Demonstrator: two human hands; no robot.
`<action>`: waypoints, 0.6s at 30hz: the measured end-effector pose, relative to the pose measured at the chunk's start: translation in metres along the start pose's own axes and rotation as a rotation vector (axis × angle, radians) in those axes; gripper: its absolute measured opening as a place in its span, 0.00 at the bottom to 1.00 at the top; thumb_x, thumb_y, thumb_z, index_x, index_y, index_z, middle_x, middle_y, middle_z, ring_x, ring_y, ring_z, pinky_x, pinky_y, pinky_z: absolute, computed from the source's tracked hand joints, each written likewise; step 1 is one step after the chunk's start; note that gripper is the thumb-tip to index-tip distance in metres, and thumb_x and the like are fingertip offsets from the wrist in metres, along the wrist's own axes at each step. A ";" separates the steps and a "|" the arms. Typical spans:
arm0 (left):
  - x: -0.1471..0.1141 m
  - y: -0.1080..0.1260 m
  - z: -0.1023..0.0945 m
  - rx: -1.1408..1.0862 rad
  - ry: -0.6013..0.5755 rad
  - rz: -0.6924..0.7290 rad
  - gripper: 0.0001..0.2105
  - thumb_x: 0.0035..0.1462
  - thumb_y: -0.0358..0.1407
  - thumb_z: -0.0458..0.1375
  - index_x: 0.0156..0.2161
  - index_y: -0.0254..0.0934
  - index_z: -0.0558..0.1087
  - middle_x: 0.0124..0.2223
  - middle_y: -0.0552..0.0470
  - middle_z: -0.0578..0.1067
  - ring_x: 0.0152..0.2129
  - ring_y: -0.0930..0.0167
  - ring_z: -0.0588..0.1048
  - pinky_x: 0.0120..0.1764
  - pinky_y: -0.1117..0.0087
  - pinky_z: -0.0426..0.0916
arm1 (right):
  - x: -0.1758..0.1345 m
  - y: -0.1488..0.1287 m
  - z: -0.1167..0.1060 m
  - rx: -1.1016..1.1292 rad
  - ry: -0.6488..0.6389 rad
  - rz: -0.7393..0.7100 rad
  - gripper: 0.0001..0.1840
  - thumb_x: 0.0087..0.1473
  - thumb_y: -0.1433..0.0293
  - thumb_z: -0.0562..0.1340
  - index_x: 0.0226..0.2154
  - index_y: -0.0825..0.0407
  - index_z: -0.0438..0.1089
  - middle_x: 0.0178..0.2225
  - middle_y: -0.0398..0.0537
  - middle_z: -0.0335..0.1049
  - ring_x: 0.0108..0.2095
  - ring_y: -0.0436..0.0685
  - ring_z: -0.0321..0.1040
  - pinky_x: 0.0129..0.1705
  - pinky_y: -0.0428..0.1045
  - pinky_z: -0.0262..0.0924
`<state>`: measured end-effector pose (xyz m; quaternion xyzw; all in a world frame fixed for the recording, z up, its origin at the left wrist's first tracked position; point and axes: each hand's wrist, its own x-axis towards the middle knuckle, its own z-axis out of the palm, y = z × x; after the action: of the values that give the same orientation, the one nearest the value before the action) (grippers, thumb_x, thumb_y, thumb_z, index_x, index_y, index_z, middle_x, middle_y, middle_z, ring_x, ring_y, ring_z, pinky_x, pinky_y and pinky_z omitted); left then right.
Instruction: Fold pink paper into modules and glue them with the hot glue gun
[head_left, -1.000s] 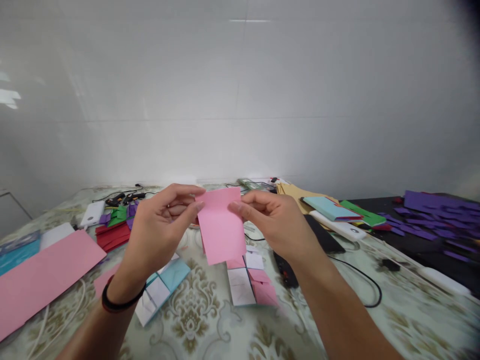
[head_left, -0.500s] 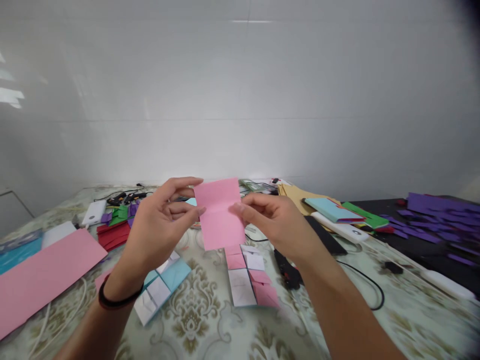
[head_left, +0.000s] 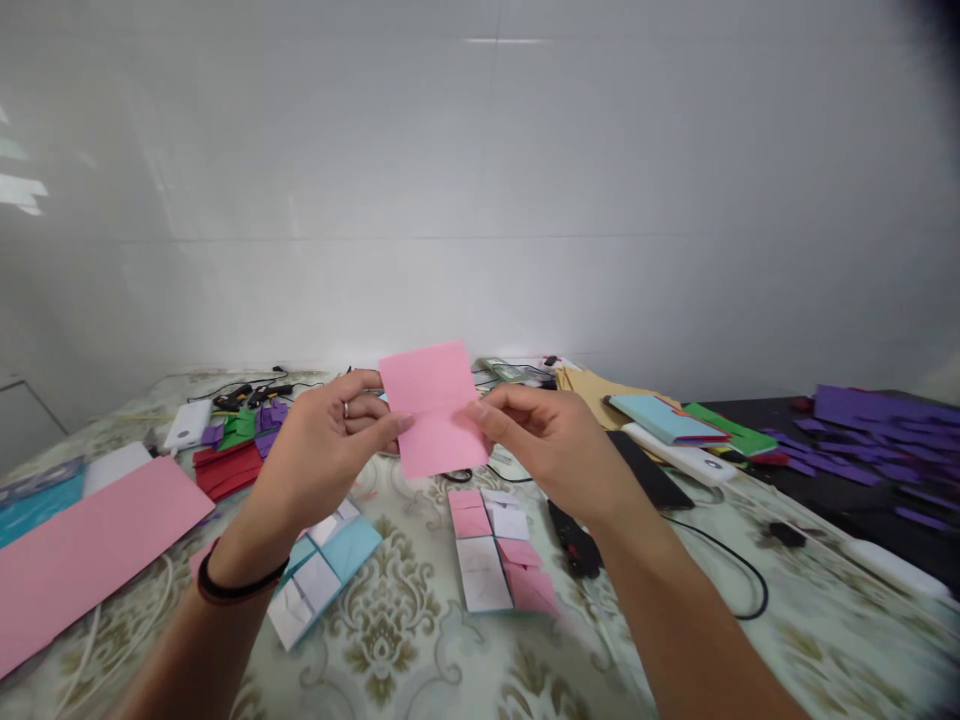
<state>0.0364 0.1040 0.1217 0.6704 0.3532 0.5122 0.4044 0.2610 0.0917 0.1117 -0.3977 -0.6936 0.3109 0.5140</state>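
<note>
A pink sheet of paper point(head_left: 431, 380) with a crease across its middle is held up above the table, between both hands. My left hand point(head_left: 341, 425) pinches its left edge, thumb in front and fingers behind. At the right edge my right hand point(head_left: 529, 425) grips it between thumb and forefinger. Below it on the table lies a folded pink and white paper piece point(head_left: 484, 575). Another folded piece, light blue and white point(head_left: 349, 550), sits to its left, partly behind my left wrist.
Long pink paper point(head_left: 90, 570) lies at the left, near red folded paper point(head_left: 225, 470) and a white power bank point(head_left: 187, 425). A black tool point(head_left: 574, 540) and a cable stand right of centre. Blue card point(head_left: 667, 418), yellow envelopes point(head_left: 600, 392) and purple strips point(head_left: 877, 440) lie farther right.
The pink sheet has risen slightly and tilted, its top moving left, so the folded pink and white piece below shows fully. My left fingers have curled in behind the sheet.
</note>
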 end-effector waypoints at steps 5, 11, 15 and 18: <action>0.002 0.002 -0.001 -0.012 0.018 0.046 0.10 0.55 0.33 0.71 0.43 0.38 0.80 0.27 0.58 0.81 0.26 0.72 0.82 0.33 0.76 0.79 | -0.001 -0.001 0.001 -0.014 0.003 0.043 0.19 0.59 0.56 0.70 0.25 0.52 0.73 0.22 0.41 0.72 0.24 0.50 0.66 0.27 0.46 0.58; 0.002 0.003 0.001 -0.043 0.021 0.035 0.08 0.53 0.35 0.73 0.36 0.37 0.80 0.28 0.55 0.81 0.27 0.71 0.82 0.33 0.74 0.80 | 0.000 0.003 0.008 0.022 0.104 -0.046 0.16 0.61 0.59 0.68 0.27 0.51 0.73 0.24 0.41 0.72 0.25 0.49 0.67 0.28 0.46 0.60; 0.001 -0.001 0.000 -0.059 -0.100 -0.044 0.12 0.53 0.36 0.73 0.42 0.36 0.82 0.34 0.50 0.85 0.31 0.67 0.84 0.36 0.71 0.81 | 0.003 0.006 0.008 0.124 0.168 -0.089 0.10 0.60 0.61 0.68 0.33 0.50 0.75 0.30 0.43 0.75 0.30 0.50 0.69 0.31 0.46 0.64; 0.001 -0.004 -0.002 -0.023 -0.146 -0.059 0.16 0.51 0.35 0.74 0.46 0.38 0.82 0.39 0.49 0.86 0.33 0.66 0.84 0.36 0.71 0.79 | 0.002 0.005 0.006 0.055 0.068 -0.079 0.09 0.60 0.62 0.69 0.32 0.50 0.76 0.30 0.43 0.76 0.30 0.51 0.71 0.32 0.46 0.65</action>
<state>0.0344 0.1067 0.1185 0.6906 0.3363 0.4536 0.4519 0.2565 0.0956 0.1064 -0.3660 -0.6819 0.2956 0.5601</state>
